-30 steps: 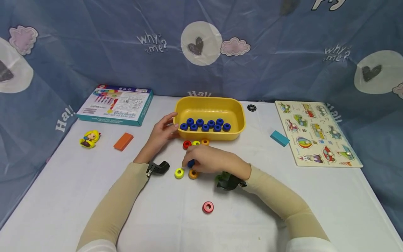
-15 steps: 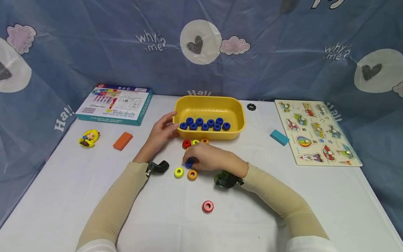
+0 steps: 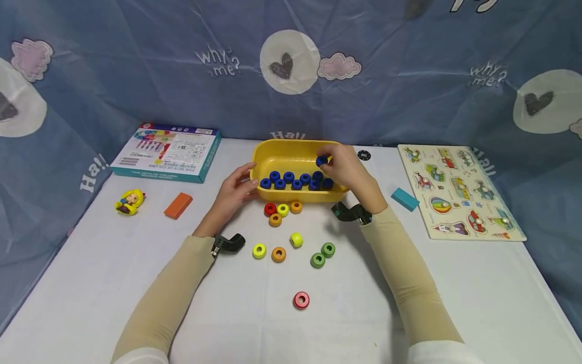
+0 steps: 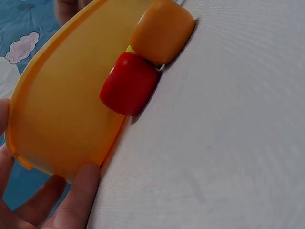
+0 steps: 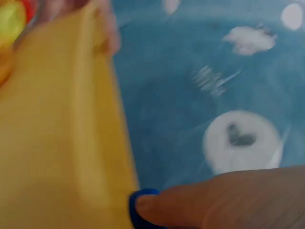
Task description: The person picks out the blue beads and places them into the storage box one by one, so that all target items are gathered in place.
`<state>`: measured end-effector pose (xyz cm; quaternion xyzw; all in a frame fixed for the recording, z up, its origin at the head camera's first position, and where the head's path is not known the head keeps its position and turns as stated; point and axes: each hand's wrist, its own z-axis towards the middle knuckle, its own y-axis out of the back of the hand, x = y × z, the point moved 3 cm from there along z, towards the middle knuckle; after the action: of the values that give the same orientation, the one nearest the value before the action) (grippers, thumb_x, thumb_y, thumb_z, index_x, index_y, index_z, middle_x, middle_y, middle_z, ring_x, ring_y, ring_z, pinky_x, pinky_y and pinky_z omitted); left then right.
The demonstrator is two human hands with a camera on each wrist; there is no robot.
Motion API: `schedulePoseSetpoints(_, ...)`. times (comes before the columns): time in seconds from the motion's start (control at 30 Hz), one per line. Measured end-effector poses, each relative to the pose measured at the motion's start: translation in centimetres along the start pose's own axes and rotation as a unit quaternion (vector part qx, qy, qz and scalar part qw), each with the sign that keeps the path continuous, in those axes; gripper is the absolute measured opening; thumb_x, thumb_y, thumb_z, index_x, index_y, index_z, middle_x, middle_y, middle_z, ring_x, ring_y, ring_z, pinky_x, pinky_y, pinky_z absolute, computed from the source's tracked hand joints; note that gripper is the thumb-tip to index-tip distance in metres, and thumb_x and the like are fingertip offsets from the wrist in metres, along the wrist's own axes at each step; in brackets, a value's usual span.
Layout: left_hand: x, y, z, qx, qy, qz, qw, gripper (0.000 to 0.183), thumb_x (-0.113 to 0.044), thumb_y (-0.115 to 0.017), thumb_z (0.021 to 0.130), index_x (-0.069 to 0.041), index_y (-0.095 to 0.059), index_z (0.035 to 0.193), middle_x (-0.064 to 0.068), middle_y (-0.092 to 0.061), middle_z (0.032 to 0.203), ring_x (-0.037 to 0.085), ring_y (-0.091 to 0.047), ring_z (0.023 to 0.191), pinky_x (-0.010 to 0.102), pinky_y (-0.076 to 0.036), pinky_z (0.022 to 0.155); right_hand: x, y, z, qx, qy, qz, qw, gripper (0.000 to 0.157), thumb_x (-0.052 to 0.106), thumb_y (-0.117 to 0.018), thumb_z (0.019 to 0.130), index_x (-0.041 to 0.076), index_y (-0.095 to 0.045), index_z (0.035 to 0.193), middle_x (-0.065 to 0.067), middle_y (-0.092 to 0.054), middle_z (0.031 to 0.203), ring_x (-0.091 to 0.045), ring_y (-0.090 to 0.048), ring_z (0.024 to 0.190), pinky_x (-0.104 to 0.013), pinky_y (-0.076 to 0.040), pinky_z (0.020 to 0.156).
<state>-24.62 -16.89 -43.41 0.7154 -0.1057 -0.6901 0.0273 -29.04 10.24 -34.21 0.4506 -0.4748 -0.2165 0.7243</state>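
Note:
My right hand (image 3: pixel 347 164) pinches a blue bead (image 3: pixel 321 161) above the right half of a yellow plastic tray (image 3: pixel 279 157). In the right wrist view the thumb presses on this bead (image 5: pixel 138 210), close to the tray's side. Several blue beads (image 3: pixel 296 184) sit in rows along the tray's near side. At the tray's left end, my left hand (image 3: pixel 233 191) holds the tray by its corner, thumb low on the front wall. Just before the tray stand a red bead (image 3: pixel 270 209), a yellow bead (image 3: pixel 283 210) and orange beads (image 3: pixel 296 207).
Nearer lie yellow (image 3: pixel 259 251), orange (image 3: pixel 279 254) and green beads (image 3: pixel 318 260), and a red bead (image 3: pixel 301 300). A toy box (image 3: pixel 165 151), a doll figure (image 3: pixel 130 201) and an orange block (image 3: pixel 178 206) lie left. Rightward are a blue block (image 3: pixel 404 199) and a picture puzzle board (image 3: pixel 459 192).
My right hand has lifted the blue bead from the table among the loose beads and carried it up and right over the tray. The left hand stays at the tray's corner.

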Motion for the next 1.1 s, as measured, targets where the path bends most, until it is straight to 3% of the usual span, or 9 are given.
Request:
schedulePoseSetpoints(0.2, 0.1, 0.0, -0.1, 0.002, 0.0, 0.002, 1.0, 0.052, -0.03, -0.056, 0.099, -0.03, -0.039, 0.148, 0.008, -0.037, 0.151, 0.029, -0.052, 0.127, 0.036, -0.054, 0.097, -2.1, -1.5, 0.8, -0.009, -0.041, -0.025, 0.999, 0.032, -0.003, -0.063, 0.083, -0.003, -0.068, 0.114, -0.018, -0.069, 0.114, -0.033, -0.064, 0.103, -0.045, -0.054, 0.092)
schedulePoseSetpoints(0.43, 0.1, -0.2, -0.3, 0.004, 0.005, -0.005, 1.0, 0.051, -0.029, -0.056, 0.099, -0.03, -0.039, 0.148, 0.008, -0.036, 0.152, 0.029, -0.051, 0.128, 0.036, -0.054, 0.098, -2.6, -2.6, 1.0, -0.019, -0.065, -0.071, 0.995, 0.03, -0.006, -0.057, 0.083, -0.003, -0.069, 0.111, -0.019, -0.07, 0.11, -0.033, -0.065, 0.1, -0.044, -0.054, 0.092)
schedulePoseSetpoints(0.7, -0.1, -0.2, -0.4, 0.002, 0.009, -0.001, 1.0, 0.052, -0.03, -0.056, 0.099, -0.031, -0.039, 0.148, 0.007, -0.037, 0.152, 0.028, -0.052, 0.128, 0.036, -0.054, 0.098, -2.5, -3.3, 1.1, 0.035, -0.112, -0.114, 0.987, 0.027, -0.005, -0.046, 0.091, 0.001, -0.069, 0.104, -0.016, -0.068, 0.097, -0.027, -0.059, 0.083, -0.038, -0.052, 0.076)
schedulePoseSetpoints(1.1, -0.3, -0.2, -0.2, 0.003, 0.008, 0.006, 0.9999, 0.052, -0.029, -0.055, 0.099, -0.031, -0.038, 0.148, 0.007, -0.038, 0.151, 0.028, -0.052, 0.128, 0.036, -0.053, 0.099, -2.6, -3.5, 1.1, 0.028, -0.122, -0.109, 0.986, 0.035, -0.005, -0.046, 0.089, 0.0, -0.066, 0.118, -0.018, -0.068, 0.115, -0.03, -0.066, 0.1, -0.042, -0.057, 0.091)
